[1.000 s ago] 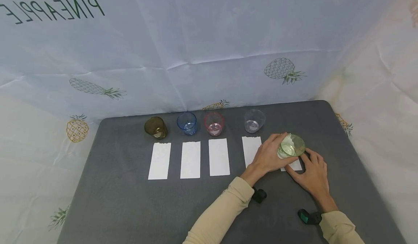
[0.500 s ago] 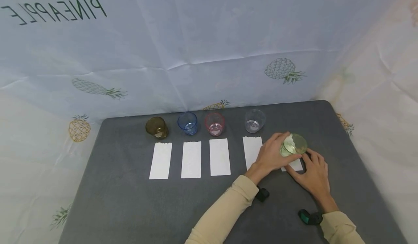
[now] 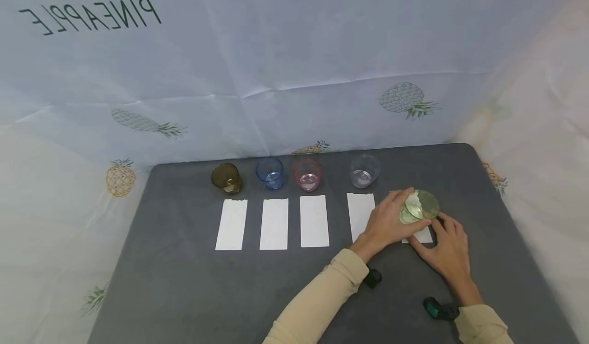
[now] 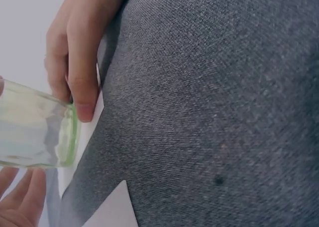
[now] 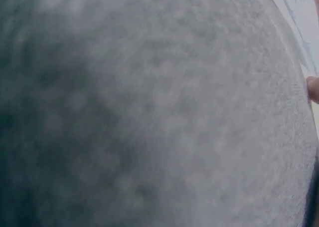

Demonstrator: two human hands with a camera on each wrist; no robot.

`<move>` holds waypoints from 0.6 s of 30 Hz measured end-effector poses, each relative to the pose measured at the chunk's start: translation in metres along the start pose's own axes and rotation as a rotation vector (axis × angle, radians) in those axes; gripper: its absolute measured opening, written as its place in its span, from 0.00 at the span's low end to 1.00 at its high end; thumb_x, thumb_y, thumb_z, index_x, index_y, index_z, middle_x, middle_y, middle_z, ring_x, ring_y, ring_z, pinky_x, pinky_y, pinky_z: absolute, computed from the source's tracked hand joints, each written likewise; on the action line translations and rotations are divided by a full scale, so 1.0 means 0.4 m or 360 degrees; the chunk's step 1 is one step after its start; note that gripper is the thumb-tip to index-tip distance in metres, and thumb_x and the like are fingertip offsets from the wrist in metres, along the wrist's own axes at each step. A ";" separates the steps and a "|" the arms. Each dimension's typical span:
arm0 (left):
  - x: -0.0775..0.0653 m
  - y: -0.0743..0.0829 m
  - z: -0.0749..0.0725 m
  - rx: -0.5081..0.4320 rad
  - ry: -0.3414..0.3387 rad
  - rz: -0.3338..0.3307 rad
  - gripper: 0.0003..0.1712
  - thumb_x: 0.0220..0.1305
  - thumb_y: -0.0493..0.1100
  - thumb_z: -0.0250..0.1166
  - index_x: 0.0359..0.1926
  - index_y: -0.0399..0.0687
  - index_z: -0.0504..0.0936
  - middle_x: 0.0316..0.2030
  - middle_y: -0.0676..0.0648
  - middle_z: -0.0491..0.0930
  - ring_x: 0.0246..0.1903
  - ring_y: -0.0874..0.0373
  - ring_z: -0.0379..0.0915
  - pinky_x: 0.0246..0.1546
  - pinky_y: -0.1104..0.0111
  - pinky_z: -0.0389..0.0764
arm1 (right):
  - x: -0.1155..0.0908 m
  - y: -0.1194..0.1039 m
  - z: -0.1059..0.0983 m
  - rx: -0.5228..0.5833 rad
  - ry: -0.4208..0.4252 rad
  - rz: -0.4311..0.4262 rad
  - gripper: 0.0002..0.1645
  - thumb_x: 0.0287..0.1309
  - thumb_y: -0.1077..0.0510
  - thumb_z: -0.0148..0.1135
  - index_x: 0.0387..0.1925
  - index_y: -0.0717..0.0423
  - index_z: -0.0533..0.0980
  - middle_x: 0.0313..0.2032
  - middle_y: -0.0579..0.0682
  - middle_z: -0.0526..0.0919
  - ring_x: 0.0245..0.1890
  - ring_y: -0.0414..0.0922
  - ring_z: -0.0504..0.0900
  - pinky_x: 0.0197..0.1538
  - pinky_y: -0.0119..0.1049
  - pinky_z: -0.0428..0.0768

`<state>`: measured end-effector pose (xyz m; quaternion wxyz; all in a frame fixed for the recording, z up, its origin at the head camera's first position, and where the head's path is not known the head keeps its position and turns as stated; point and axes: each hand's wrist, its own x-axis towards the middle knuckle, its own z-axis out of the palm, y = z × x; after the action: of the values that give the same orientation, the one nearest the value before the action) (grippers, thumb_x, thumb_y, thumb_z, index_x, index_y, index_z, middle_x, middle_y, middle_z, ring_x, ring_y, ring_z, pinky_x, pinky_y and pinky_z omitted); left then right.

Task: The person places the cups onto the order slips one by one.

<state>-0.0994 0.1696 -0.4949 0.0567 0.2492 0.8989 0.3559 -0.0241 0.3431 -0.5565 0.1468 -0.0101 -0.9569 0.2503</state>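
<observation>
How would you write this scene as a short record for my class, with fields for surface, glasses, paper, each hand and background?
Surface: dark grey table
Back row, left to right: brown glass, blue glass, pink glass, clear glass
Paper: five white strips, one partly hidden by the hands
Left hand: left hand holds the green glass
Right hand: right hand beside that glass, fingertips at the rightmost strip
Background: pale cloth with pineapple prints
</observation>
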 end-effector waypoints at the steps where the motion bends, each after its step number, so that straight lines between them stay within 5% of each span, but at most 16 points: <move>1: 0.000 0.001 0.002 -0.0006 -0.0001 0.0002 0.46 0.64 0.68 0.65 0.78 0.60 0.63 0.71 0.54 0.71 0.67 0.62 0.73 0.59 0.70 0.80 | -0.001 0.000 -0.001 -0.0001 0.0014 -0.0007 0.41 0.54 0.40 0.73 0.57 0.68 0.76 0.62 0.74 0.69 0.61 0.75 0.65 0.57 0.75 0.60; 12: -0.007 0.014 -0.002 -0.0033 -0.0099 -0.0006 0.52 0.64 0.68 0.64 0.81 0.59 0.54 0.74 0.53 0.66 0.70 0.61 0.70 0.59 0.69 0.80 | -0.009 0.004 -0.014 0.0046 0.0057 -0.0060 0.39 0.55 0.42 0.72 0.57 0.67 0.76 0.60 0.76 0.71 0.59 0.76 0.67 0.55 0.76 0.63; 18: -0.017 0.012 -0.024 -0.0039 -0.0066 -0.0017 0.55 0.63 0.68 0.65 0.82 0.57 0.50 0.75 0.52 0.64 0.72 0.61 0.66 0.65 0.69 0.76 | 0.003 -0.002 -0.031 0.0142 0.0109 -0.0069 0.45 0.52 0.44 0.75 0.61 0.72 0.74 0.60 0.75 0.72 0.59 0.76 0.66 0.57 0.74 0.62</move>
<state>-0.0942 0.1634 -0.4849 0.0804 0.2509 0.8945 0.3612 -0.0215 0.3485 -0.5456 0.1852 0.0087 -0.9392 0.2891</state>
